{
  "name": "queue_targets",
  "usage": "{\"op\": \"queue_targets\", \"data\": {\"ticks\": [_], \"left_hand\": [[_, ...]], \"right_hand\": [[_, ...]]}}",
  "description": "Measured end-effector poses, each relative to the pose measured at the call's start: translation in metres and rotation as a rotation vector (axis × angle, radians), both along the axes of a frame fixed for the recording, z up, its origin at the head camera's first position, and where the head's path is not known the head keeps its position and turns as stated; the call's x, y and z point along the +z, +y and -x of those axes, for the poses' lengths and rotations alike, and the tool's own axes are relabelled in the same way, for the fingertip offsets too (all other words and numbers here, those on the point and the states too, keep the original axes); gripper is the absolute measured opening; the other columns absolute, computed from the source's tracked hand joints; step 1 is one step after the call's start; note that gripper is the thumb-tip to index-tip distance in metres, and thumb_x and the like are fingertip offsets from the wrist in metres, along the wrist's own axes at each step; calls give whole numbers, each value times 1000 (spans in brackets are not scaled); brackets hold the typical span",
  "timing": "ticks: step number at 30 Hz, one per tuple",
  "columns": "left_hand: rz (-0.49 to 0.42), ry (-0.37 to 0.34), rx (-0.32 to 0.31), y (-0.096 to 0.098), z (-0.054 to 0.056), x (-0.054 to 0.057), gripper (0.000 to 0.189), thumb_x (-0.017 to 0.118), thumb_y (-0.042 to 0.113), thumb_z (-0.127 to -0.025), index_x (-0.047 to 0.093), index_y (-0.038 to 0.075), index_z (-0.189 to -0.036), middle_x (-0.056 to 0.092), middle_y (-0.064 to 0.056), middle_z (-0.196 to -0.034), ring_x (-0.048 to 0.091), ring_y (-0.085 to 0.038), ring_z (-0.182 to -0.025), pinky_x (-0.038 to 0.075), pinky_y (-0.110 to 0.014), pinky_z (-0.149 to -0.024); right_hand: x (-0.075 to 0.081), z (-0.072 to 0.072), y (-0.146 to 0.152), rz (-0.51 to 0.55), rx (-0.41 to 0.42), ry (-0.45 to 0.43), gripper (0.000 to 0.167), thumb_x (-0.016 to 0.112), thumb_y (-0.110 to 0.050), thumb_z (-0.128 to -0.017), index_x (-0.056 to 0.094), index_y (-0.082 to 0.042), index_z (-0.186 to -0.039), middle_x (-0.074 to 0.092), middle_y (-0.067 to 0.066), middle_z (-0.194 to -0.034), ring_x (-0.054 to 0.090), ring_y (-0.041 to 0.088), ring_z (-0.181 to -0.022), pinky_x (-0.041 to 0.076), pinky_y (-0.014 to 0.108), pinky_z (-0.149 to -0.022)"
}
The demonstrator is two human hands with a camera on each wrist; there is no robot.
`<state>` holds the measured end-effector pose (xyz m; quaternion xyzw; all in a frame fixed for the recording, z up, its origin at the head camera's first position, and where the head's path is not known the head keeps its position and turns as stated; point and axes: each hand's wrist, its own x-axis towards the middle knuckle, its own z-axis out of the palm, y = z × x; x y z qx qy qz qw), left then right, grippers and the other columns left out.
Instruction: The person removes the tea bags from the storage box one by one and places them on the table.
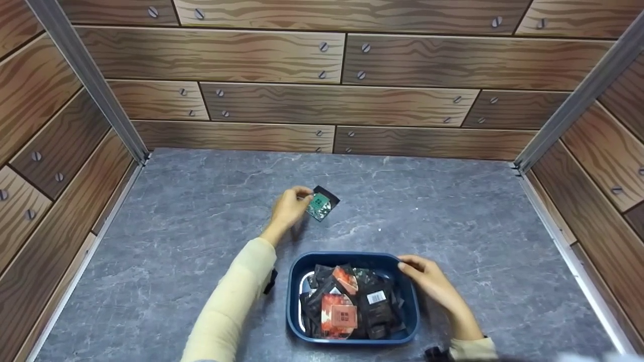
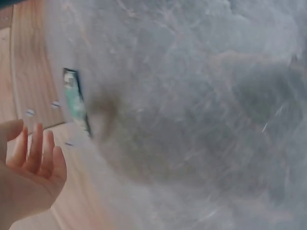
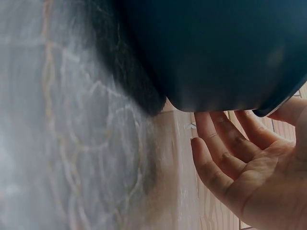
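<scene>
A small flat packet, green and silver with a black edge, lies on the grey marbled table. Beside its left edge is my left hand, fingers loosely bent. In the left wrist view a gap shows between that hand and the packet, and nothing is in the fingers. My right hand pinches the far right corner of a blue plastic bin. In the right wrist view the thumb of the right hand goes over the bin's rim, with the fingers against the outer wall.
Inside the bin lie several black packets and a red-orange one. Wood-patterned panels enclose the table at the back and both sides, with grey metal posts at the corners.
</scene>
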<state>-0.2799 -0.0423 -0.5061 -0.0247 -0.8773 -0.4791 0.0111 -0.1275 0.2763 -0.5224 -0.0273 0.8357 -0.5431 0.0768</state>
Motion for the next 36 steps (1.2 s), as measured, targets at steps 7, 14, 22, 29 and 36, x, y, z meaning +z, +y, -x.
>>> {"op": "queue_targets", "data": {"ticks": [7, 14, 22, 29, 36], "left_hand": [[83, 64, -233, 5, -22, 26, 18, 63, 19, -97, 71, 9, -110, 71, -3, -103, 66, -20, -93, 52, -38, -84], [205, 117, -497, 15, -53, 51, 18, 63, 19, -97, 71, 12, -111, 71, 0, -104, 65, -14, -92, 53, -31, -82], [503, 294, -895, 44, -93, 63, 23, 64, 21, -97, 70, 17, -118, 70, 4, -117, 65, -14, -108, 49, -28, -94], [796, 567, -1072, 74, -132, 59, 26, 69, 31, -92, 71, 27, -117, 69, 12, -115, 63, -7, -102, 50, -21, -84], [1095, 643, -1146, 93, -165, 47, 48, 70, 46, -88, 59, 37, -134, 54, 16, -141, 48, -7, -128, 43, -28, -100]], "right_hand": [[-1, 0, 0, -1, 9, 6, 33, 60, -14, -99, 62, 10, -122, 67, 19, -115, 61, 13, -100, 48, 24, -89], [0, 1, 0, -7, 14, 3, 33, 60, -14, -99, 62, 10, -122, 67, 20, -115, 61, 12, -100, 48, 23, -89], [0, 0, -1, 19, 19, 0, 33, 59, -12, -99, 61, 11, -122, 67, 21, -116, 61, 10, -99, 48, 21, -88], [-1, 0, 1, 36, 41, -4, 33, 58, -12, -100, 60, 12, -123, 66, 21, -115, 62, 14, -100, 49, 22, -86], [-1, 0, 1, 22, 32, -10, 33, 59, -13, -100, 60, 11, -123, 66, 20, -116, 62, 17, -101, 49, 23, -86]]}}
